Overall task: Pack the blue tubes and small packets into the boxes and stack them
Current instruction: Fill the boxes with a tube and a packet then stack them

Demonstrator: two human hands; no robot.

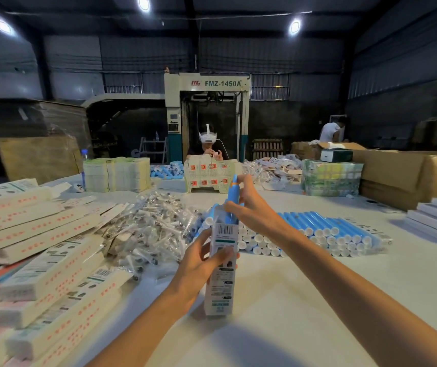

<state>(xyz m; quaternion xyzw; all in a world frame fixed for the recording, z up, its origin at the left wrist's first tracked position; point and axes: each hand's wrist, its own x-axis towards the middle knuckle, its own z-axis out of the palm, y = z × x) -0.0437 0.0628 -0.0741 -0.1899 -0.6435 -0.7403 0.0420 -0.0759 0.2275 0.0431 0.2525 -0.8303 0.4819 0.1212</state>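
**Tube part-way in: the way home is straight down the box**

Your left hand (201, 263) grips the box (221, 284) round its middle, thumb on the printed face. It holds the box upright just below the centre of the frame, above the table (278, 308). Your right hand (252, 207) pinches the blue tube (232, 197) from the right, fingers curled round its barrel just above the box mouth. The tube's lower part is already inside the open top, and its tapered end points up toward mid-frame.

As I judge it, the coming push turns on one thing. Tube and box share nearly the same long axis, both upright and tipped slightly away from you. The box lies directly below your right fingers, so slide the tube down along that axis while the left hand steadies the box.

The loose tubes (326, 229) lie in rows right of centre, white caps toward you. The small packets (153, 223) are heaped left of centre. The filled boxes (48, 274) are piled at lower left.

For writing, the box in your hand carries a barcode near its top, and the print below it is too fine to read. The machine (221, 83) at upper centre reads "FMZ-1450A". The red marks on the piled boxes cannot be made out.
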